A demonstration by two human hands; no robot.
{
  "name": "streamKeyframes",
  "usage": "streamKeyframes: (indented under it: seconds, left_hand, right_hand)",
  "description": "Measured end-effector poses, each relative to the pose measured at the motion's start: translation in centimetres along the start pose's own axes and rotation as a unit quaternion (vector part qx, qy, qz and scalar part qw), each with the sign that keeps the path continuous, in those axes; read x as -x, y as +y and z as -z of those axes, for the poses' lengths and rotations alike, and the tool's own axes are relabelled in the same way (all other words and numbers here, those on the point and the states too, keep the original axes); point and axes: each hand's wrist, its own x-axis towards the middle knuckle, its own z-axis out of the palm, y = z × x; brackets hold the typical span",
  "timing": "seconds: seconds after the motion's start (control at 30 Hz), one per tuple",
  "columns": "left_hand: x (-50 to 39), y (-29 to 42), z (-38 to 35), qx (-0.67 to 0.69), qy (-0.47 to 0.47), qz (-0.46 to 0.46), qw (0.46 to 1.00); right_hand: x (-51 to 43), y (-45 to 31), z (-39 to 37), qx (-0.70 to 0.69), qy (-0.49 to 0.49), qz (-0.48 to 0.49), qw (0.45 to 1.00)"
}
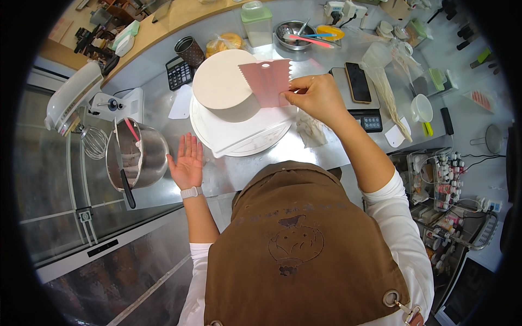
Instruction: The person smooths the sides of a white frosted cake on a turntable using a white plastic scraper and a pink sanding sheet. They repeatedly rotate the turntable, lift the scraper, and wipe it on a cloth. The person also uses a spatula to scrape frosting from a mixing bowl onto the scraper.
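A round cake with smooth pale frosting (223,79) sits on a white turntable (261,140), with a flat white board under it. My right hand (316,98) pinches a translucent pink cake comb with toothed sides (271,83) by its right edge. The comb overlaps the cake's right side in the view; whether it touches cannot be told. My left hand (187,163) is palm up with fingers extended and holds nothing. It is between the turntable and a steel mixing bowl (157,159), which holds a pink-ended spatula (131,129). A black-handled palette knife (127,189) lies across the bowl's rim.
A stand mixer with whisk (75,95) is at left. Behind the cake are a calculator (179,73), a lidded container (257,26) and a metal bowl of utensils (294,42). At right, a phone (358,82) lies on a scale (369,118), near a piping bag (387,98) and crumpled cloth (312,130).
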Motion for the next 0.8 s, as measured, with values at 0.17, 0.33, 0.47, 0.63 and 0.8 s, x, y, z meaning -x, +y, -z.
streamKeyframes:
  seconds: [0.17, 0.33, 0.47, 0.63, 0.8]
  left_hand:
    - [1.0, -3.1, -0.1, 0.006, -0.030, 0.110, 0.993]
    - [3.3, -8.9, -1.6, -0.033, 0.013, 0.237, 0.971]
    - [2.8, -7.6, -1.6, -0.040, -0.025, 0.229, 0.972]
    - [0.3, -2.0, 0.4, 0.002, -0.222, 0.154, 0.963]
    - [-0.2, -1.2, 0.8, 0.042, -0.015, 0.036, 0.998]
  right_hand:
    - [0.0, 0.0, 0.1, 0.001, -0.002, -0.002, 1.000]
    - [0.2, -0.1, 0.1, 0.000, -0.001, 0.006, 1.000]
    - [0.3, -0.3, 0.3, 0.007, -0.004, 0.010, 1.000]
    - [0.4, -0.6, 0.3, 0.000, -0.013, -0.002, 1.000]
    - [0.5, -0.7, 0.4, 0.004, -0.016, 0.013, 1.000]
